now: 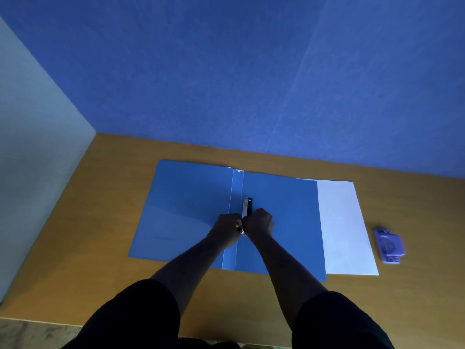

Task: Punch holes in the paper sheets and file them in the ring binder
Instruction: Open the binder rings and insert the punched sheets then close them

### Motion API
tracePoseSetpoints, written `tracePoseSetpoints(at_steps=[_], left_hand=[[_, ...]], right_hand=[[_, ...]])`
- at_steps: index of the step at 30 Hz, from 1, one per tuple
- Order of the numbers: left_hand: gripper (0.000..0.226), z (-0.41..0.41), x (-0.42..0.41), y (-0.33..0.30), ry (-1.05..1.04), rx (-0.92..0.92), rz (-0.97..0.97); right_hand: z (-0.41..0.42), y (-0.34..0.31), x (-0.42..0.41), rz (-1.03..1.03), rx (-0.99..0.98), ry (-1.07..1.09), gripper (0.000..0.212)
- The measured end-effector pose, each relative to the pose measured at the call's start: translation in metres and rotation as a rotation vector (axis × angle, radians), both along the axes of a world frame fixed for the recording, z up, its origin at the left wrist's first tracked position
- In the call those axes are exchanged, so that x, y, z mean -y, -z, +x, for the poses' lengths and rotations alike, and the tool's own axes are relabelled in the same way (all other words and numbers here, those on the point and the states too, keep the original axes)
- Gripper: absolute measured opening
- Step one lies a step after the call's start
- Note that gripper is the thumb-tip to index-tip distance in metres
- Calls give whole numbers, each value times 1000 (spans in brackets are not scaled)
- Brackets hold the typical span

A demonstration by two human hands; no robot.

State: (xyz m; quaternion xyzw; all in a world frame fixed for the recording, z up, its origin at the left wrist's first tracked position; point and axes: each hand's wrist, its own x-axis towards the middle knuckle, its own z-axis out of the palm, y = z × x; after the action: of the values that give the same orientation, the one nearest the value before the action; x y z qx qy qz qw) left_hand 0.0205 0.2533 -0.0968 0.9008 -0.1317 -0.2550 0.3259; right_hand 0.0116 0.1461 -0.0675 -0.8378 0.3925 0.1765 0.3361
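Observation:
A blue ring binder (186, 210) lies open and flat on the wooden table (88, 243). Its metal ring mechanism (246, 206) runs along the spine. My left hand (227, 226) and my right hand (259, 222) are both closed on the near end of that mechanism, knuckles almost touching. White paper sheets (344, 227) lie to the right, partly under the binder's right cover. A purple hole punch (388, 245) rests on the table right of the paper, apart from both hands.
A blue wall (251, 71) rises directly behind the table, and a pale wall (32, 159) borders its left side. The table's near edge (50, 321) runs just in front of my black sleeves.

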Motion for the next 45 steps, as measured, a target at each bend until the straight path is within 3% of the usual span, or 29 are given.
tracePoseSetpoints(at_steps=[5, 9, 15, 23, 28, 35, 38, 41, 45], left_hand=[[11, -2, 1, 0, 3, 15, 17], [10, -3, 1, 1, -22, 24, 3], [14, -6, -2, 2, -38, 39, 2], [17, -8, -2, -4, -18, 49, 5], [15, -10, -3, -6, -55, 20, -25], [35, -15, -1, -14, -211, -81, -174], [37, -14, -1, -14, -247, -43, -140], [31, -11, -3, -13, -254, -1, -88], [6, -10, -3, -8, -142, -57, -107]], right_hand=[[3, -2, -1, 57, 57, 92, 25], [-2, -6, 6, 84, 50, 73, 6], [-7, -7, 13, 211, 30, 36, 28], [-8, -3, 7, 152, 189, 66, 7], [-13, -2, 5, 141, 223, -23, 3], [-22, 0, 14, 105, 275, -244, 21], [-28, -2, 14, 74, 323, -329, 27], [-31, 3, 16, 51, 300, -320, 19], [-32, 11, 22, -47, 148, -507, 20]])
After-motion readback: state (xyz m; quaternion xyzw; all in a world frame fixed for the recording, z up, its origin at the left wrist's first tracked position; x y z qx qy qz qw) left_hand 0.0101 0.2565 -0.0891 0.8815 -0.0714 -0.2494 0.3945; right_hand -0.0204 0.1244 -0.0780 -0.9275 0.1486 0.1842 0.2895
